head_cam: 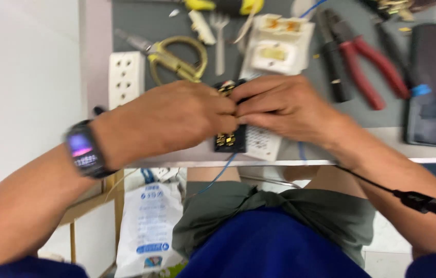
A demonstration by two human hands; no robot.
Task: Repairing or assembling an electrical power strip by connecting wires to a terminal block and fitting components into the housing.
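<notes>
Both hands close on a black socket insert at the near edge of a workbench

The left hand, a smartwatch on its wrist, and the right hand meet fingertip to fingertip over the insert, pinching its top; motion blur hides exactly what the fingers grip. The insert, with brass contacts showing, lies at the bench's near edge beside a white faceplate, and a blue wire trails down from it toward the lap. Done well, this step seems to call for a steady pinch on the small part, the insert kept flat on the bench and the wire kept slack. Scissors, red pliers, a white outlet strip and an opened white socket lie farther back.
</notes>
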